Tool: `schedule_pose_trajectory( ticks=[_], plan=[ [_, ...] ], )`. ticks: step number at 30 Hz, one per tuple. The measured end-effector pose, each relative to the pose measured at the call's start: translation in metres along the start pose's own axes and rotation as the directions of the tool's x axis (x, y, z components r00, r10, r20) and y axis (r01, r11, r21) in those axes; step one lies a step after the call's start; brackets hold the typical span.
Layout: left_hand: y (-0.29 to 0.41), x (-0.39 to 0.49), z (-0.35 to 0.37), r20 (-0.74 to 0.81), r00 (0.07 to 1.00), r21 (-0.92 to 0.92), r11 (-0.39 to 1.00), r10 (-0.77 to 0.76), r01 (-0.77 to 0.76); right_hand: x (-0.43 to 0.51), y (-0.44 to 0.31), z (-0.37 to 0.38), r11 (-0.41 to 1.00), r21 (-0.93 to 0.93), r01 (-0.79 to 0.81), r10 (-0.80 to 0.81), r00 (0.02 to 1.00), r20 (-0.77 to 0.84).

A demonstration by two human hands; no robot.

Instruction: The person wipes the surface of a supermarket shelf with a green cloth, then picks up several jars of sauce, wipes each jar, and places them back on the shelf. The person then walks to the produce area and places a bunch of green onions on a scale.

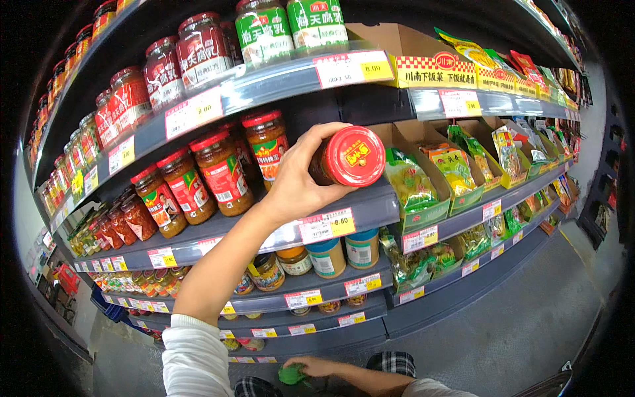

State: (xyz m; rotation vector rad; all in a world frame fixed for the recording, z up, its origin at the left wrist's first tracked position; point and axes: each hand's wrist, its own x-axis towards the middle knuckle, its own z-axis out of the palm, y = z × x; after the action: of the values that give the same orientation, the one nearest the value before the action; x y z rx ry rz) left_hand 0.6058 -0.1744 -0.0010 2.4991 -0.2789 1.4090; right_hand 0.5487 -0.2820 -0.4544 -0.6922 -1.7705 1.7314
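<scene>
My left hand [292, 183] reaches up from the lower left and grips a glass jar with a red lid [355, 156], its lid turned towards me, at the front right end of a middle shelf. Jars of brown sauce with red lids [225, 173] stand on that shelf, left of the hand. Low down, near my plaid-covered legs [392, 362], my right hand [315, 366] holds a crumpled green item [292, 374]; its kind cannot be told. The lower part of the held jar is partly hidden by my fingers.
Above is a shelf of jars with red and green labels [263, 32]. Right of the held jar, open cardboard boxes hold packets of pickled vegetables [409, 183]. Lower shelves carry more jars [325, 258]. Price tags line the shelf edges [377, 208]. Grey floor [496, 307] lies at lower right.
</scene>
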Motion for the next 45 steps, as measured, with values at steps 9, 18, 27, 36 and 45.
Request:
schedule_pose_trajectory(
  ticks=[9,18,27,36,45],
  plan=[
    [0.001,-0.002,0.002,-0.009,0.991,0.051,0.990,0.132,-0.131,-0.160,-0.129,-0.035,0.995,-0.063,0.073,-0.095,0.633,-0.768],
    [0.019,-0.010,-0.001,-0.057,0.928,0.173,0.919,0.369,-0.355,-0.295,-0.242,-0.020,0.905,0.246,0.346,0.247,0.042,-0.968],
    [0.119,0.000,-0.021,0.102,0.987,-0.415,0.896,-0.128,0.159,-0.336,-0.404,0.051,0.667,0.208,0.715,0.173,0.123,-0.977],
    [0.233,0.104,-0.101,0.259,0.898,-0.492,0.751,-0.356,0.440,-0.369,-0.631,0.186,0.703,-0.024,-0.711,-0.056,-0.022,-0.998],
    [0.373,0.124,-0.133,0.371,0.811,-0.466,0.664,-0.452,0.584,-0.423,-0.768,0.315,0.983,0.181,0.032,0.184,-0.141,-0.973]
  ],
)
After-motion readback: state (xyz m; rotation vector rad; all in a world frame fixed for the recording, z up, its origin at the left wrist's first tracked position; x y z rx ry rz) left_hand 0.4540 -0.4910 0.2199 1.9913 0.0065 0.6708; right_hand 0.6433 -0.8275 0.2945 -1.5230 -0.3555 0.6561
